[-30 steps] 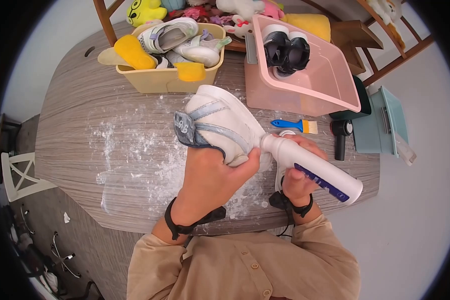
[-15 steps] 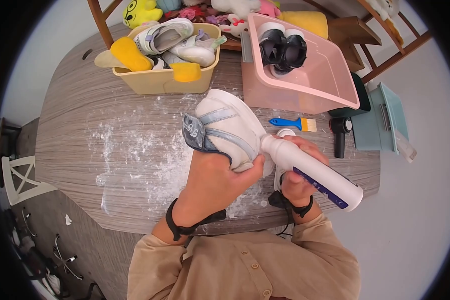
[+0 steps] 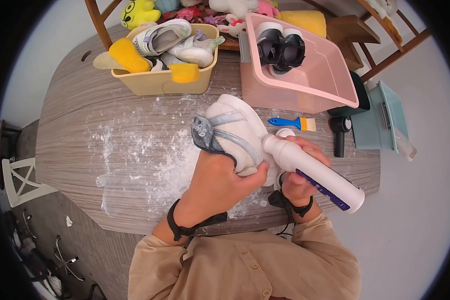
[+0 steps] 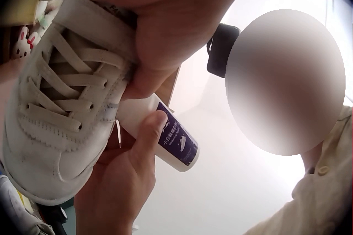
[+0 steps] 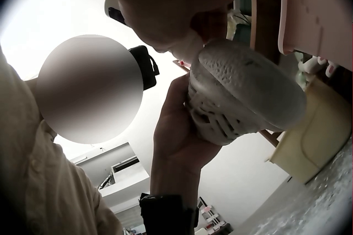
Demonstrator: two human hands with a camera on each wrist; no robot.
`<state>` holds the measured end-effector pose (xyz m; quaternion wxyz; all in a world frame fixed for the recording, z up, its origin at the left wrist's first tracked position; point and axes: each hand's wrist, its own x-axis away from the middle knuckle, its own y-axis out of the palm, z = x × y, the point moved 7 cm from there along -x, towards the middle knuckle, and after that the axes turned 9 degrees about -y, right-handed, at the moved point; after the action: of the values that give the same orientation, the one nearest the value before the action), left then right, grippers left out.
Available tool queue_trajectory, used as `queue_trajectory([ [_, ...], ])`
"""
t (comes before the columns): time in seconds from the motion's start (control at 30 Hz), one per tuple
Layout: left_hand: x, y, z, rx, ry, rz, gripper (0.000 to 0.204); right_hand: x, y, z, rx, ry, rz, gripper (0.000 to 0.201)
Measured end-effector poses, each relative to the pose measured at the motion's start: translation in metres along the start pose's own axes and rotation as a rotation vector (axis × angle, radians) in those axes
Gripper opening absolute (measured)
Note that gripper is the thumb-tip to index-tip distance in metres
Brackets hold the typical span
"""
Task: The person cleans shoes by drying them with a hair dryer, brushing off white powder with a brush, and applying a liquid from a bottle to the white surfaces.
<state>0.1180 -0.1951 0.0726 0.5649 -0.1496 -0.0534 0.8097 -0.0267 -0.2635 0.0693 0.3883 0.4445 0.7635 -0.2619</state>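
My left hand (image 3: 212, 175) grips a white lace-up sneaker (image 3: 235, 131) by its heel end, over the middle of the table. Grey-blue stripes run along its side, and a dark lettered tab shows at the ankle. In the left wrist view the laces (image 4: 66, 86) are tied across its top. My right hand (image 3: 297, 187) holds a white bottle (image 3: 290, 159) with a purple label (image 4: 179, 136) that bears a shoe picture. The bottle is tilted, its applicator end right at the sneaker's side by my left thumb. A white shoe lies partly hidden beneath my right hand.
White powdery smears (image 3: 150, 160) mark the tabletop. A yellow bin (image 3: 160, 85) of shoes stands at the back left, a pink bin (image 3: 280, 97) with black-and-white shoes at the back right. Right of my hands lie a blue-handled brush (image 3: 292, 123) and a black handheld device (image 3: 340, 135).
My left hand and the sneaker have shifted right and slightly toward me, closer against the bottle. The right hand keeps its hold on the bottle, nearly still. The head view has moved slightly.
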Motion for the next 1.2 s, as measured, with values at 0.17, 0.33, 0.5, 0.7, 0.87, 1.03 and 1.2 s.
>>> queue_trajectory([
  [0.17, -0.003, 0.007, 0.006, 0.031, 0.079, -0.012, 0.018, 0.000, 0.000, 0.000, -0.003, 0.025, 0.023, 0.062],
  [0.33, -0.001, 0.013, -0.001, -0.019, -0.001, -0.103, 0.026, -0.001, -0.003, 0.001, 0.031, 0.054, 0.065, 0.063],
  [0.5, 0.000, 0.019, -0.003, -0.086, -0.019, -0.177, 0.031, -0.001, -0.006, 0.002, 0.062, 0.064, 0.104, 0.064],
  [0.7, 0.001, 0.024, -0.003, -0.110, -0.006, -0.236, 0.029, -0.003, -0.010, 0.003, 0.103, 0.034, 0.095, 0.066],
  [0.87, 0.002, 0.027, -0.003, -0.107, 0.010, -0.263, 0.027, -0.004, -0.011, 0.004, 0.095, 0.027, 0.090, 0.068],
  [1.03, 0.001, 0.026, 0.000, -0.105, 0.034, -0.265, 0.027, 0.008, -0.021, 0.020, 0.056, 0.283, 0.246, 0.068],
  [1.2, 0.002, 0.037, 0.004, -0.090, 0.109, -0.291, 0.033, 0.005, 0.013, 0.047, -0.897, 0.882, 0.371, 0.061],
])
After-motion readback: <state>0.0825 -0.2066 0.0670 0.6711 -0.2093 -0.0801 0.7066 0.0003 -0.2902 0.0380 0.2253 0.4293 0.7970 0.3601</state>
